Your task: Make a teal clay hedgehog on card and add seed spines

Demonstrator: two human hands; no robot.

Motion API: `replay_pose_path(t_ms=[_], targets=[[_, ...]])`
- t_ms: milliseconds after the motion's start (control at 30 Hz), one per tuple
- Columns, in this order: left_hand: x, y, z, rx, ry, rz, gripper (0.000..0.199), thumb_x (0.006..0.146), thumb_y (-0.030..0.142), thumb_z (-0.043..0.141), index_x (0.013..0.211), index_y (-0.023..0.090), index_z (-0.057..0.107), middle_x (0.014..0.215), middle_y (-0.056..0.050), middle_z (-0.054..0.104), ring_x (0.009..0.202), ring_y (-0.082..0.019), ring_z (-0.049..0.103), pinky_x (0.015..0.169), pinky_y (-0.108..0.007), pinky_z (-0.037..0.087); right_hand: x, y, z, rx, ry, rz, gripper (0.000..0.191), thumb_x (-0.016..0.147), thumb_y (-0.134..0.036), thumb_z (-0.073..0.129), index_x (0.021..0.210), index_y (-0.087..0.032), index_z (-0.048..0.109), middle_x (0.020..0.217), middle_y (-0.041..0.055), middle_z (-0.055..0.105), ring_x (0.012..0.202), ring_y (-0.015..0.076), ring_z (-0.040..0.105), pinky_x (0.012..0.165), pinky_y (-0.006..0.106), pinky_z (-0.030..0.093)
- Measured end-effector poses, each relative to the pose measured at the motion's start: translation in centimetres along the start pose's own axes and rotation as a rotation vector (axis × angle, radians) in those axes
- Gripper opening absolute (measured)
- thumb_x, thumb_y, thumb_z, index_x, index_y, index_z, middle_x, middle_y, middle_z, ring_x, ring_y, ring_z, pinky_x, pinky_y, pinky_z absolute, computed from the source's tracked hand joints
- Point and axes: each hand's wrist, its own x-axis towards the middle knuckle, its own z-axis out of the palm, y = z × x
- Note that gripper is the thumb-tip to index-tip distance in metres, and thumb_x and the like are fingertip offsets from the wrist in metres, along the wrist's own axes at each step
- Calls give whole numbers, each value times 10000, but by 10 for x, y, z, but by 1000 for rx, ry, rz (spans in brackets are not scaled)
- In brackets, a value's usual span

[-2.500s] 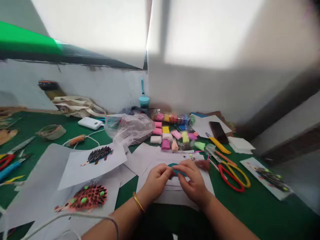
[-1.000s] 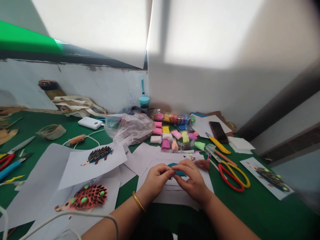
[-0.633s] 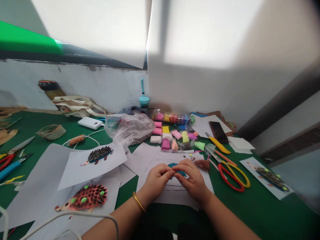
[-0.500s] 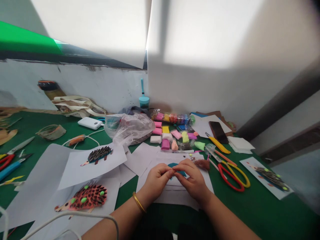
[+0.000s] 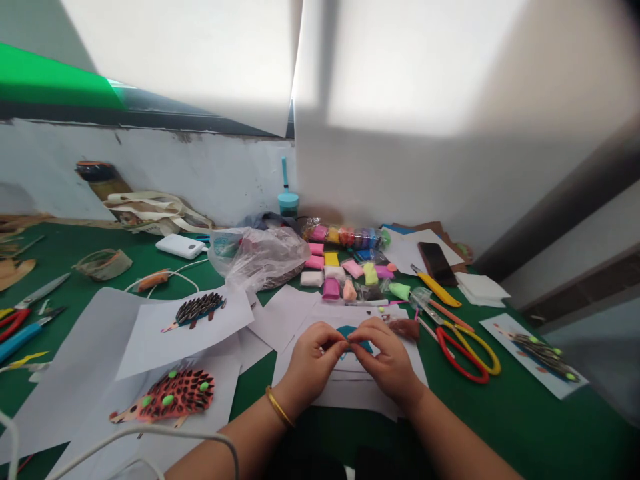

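My left hand (image 5: 316, 360), with a gold bangle (image 5: 279, 407) on its wrist, is closed in a pinch, its fingertips meeting those of my right hand (image 5: 387, 360). The right hand is pinched too. Anything between the fingertips is too small to make out. Behind and below them a blue shape (image 5: 345, 330) lies on white paper (image 5: 345, 395), partly covered by the fingers. A lump of brown clay (image 5: 406, 327) rests on the paper just beyond my right hand.
Colored clay packets (image 5: 331, 289) and a plastic bag (image 5: 265, 257) lie beyond the hands. Red-yellow scissors (image 5: 463, 353), a yellow cutter (image 5: 437, 288) and a phone (image 5: 437, 263) are at right. Hedgehog pictures (image 5: 177, 397) lie at left, near a white cable (image 5: 200, 433).
Both hands stay over the paper with fingertips together. The fingers of my left hand have shifted slightly upward; little else differs.
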Motion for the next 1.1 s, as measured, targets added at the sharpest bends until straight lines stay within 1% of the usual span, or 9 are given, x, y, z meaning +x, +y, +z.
replay_pose_path(t_ms=[200,367,533,633,767,867,967,1033,1100], targets=[[-2,1,0,33,14,31,175,874,333,640,774,191,657,775,-15,603,750,-156,555,700,-275,440,1,-1,-2,63,-58,37,69,886,-300,641,896,-235,664,865,39,624,859,198,580,755,341,487],[-3,1,-1,22,-20,62,176,913,330,597,843,196,688,822,-29,626,804,-170,582,751,-295,454,2,0,-2,91,-44,67,144,917,-314,607,813,-223,644,799,23,600,791,180,573,719,322,468],[-4,1,-2,42,0,85,199,942,330,548,974,213,705,905,-53,642,880,-192,588,804,-324,470,2,1,-2,66,-17,60,166,921,-338,601,815,-221,652,789,28,602,786,187,574,711,329,473],[-4,-1,0,35,12,77,207,923,311,574,1065,223,696,949,-61,641,870,-188,583,780,-319,486,1,2,-1,60,-13,49,161,910,-367,616,850,-226,665,808,35,616,795,192,584,708,330,490],[-4,0,1,38,22,64,134,880,278,635,971,217,713,888,-44,633,800,-168,577,732,-291,485,0,1,-1,66,-36,32,146,924,-341,589,910,-234,689,839,44,629,816,192,600,724,331,505],[-4,1,0,88,76,82,83,873,255,644,882,215,716,821,-33,627,788,-166,581,738,-287,476,0,-1,-1,95,-65,36,199,957,-284,516,999,-246,706,894,55,641,861,189,614,764,336,513],[-4,2,-2,149,130,99,85,877,245,633,860,215,711,799,-26,627,785,-163,580,746,-285,465,-1,-1,-1,131,-108,64,247,967,-259,483,1084,-252,700,938,60,652,892,189,625,783,335,521],[-3,3,-3,148,139,70,97,873,256,632,828,208,702,781,-20,623,756,-157,572,722,-278,457,-2,0,0,134,-116,87,251,962,-260,491,1114,-251,690,956,60,656,903,191,629,788,334,524],[-2,2,-3,96,131,0,127,864,288,639,793,199,696,762,-17,623,728,-154,565,691,-273,449,-2,1,0,104,-106,96,234,949,-260,519,1116,-250,683,968,59,658,913,194,626,796,338,520]])
